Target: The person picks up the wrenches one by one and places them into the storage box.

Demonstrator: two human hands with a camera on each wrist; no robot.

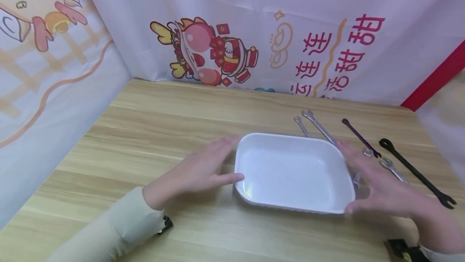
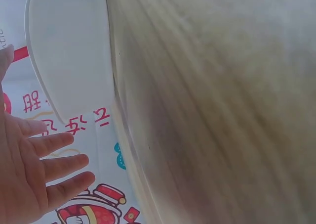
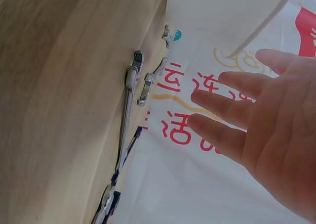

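Observation:
A white rectangular plastic basin (image 1: 290,173) with rounded corners stands on the wooden table, and nothing lies inside it. At its left end is my left hand (image 1: 203,169), fingers extended, the thumb at the rim. My right hand (image 1: 381,189) is at the opposite end with its fingers spread and thumb near the front right corner. Both wrist views show straight, parted fingers beside the basin's outer wall (image 2: 74,56); whether they touch it is hard to tell. Partly behind the basin lie a small silver wrench (image 1: 302,126) and a longer silver wrench (image 1: 319,127).
Right of the basin lie a thin dark purple wrench (image 1: 361,137), a long black wrench (image 1: 415,171) and another silver wrench (image 1: 394,169). The right hand partly covers more silver pieces. A printed white cloth (image 1: 272,44) hangs along the table's back edge.

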